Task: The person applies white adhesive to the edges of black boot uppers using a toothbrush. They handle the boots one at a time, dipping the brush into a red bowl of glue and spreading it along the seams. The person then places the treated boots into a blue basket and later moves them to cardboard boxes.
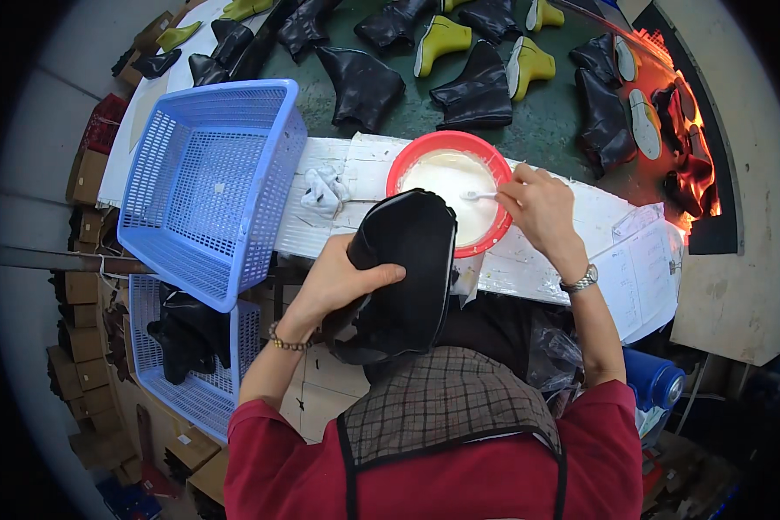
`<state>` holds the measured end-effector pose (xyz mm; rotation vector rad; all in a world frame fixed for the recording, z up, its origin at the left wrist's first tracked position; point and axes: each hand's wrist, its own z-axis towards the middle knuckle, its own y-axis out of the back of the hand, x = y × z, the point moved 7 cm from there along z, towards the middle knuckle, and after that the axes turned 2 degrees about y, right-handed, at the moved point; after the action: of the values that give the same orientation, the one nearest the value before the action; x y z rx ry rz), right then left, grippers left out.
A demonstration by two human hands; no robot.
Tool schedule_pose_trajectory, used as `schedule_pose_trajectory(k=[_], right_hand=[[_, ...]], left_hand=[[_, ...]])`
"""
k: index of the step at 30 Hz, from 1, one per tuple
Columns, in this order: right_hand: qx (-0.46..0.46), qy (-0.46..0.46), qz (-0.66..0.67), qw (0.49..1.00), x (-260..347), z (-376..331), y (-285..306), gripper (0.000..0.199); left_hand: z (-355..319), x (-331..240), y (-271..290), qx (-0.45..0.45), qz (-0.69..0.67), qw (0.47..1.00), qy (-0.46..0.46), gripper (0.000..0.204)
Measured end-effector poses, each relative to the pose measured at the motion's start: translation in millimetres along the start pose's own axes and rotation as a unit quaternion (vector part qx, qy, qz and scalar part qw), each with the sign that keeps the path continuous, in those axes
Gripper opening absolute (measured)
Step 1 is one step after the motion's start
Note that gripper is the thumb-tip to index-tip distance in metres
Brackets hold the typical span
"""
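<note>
– Green tabletop (546, 113) across the top of the frame, with black uppers (361, 85) and yellow boots (443, 45) laid out; a white board (364, 160) along its near edge. Condition of the held piece?

– Black boot upper (407, 260), centre of frame, tilted. Surface smooth with a soft sheen; the rim at its upper end is slightly uneven, and a thin pale line runs down the right-hand edge.

– State of the fingers?

– Left hand (338, 277): clasped on the upper, thumb lying across the dark face. Right hand (542, 208): fingers bent, thumb and fingertips pinched on a small white brush (478, 196), whose head is over the red basin (451, 139) of white liquid (446, 178).

– Hidden or unclear?

– Most of the left fingers are concealed by the upper. The upper also covers the lower left of the basin. Its bottom end is dark and merges with the shadow; its shape there cannot be made out. Whether the brush head touches the liquid cannot be told. Upper right, a bright orange glow (702, 173) obscures detail, and the fisheye border cuts off boots along the top.
</note>
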<state>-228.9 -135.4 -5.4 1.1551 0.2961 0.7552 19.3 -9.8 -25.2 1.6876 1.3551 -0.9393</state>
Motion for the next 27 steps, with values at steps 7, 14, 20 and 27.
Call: schedule_pose_trajectory(k=[7, 14, 20, 27], right_hand=[[-0.035, -0.005, 0.336, 0.941, -2.2, 21.7, 38.1, 0.015], [-0.091, 0.022, 0.270, 0.958, 1.0, 20.7, 41.9, 0.015], [-0.098, 0.007, 0.289, 0.952, 22.6, 7.0, 38.1, 0.017], [-0.076, 0.046, 0.327, 0.941, 20.7, 35.3, 34.4, 0.010]], left_hand=[[13.6, -21.5, 0.8, 0.100, -0.030, 0.994, 0.044, 0.036], [12.9, -54.4, 11.8, 0.030, -0.054, 0.998, -0.018, 0.034], [10.1, -64.5, 32.3, -0.080, -0.070, 0.990, -0.091, 0.027], [18.8, -47.7, 27.6, 0.110, 0.004, 0.994, -0.023, 0.045]])
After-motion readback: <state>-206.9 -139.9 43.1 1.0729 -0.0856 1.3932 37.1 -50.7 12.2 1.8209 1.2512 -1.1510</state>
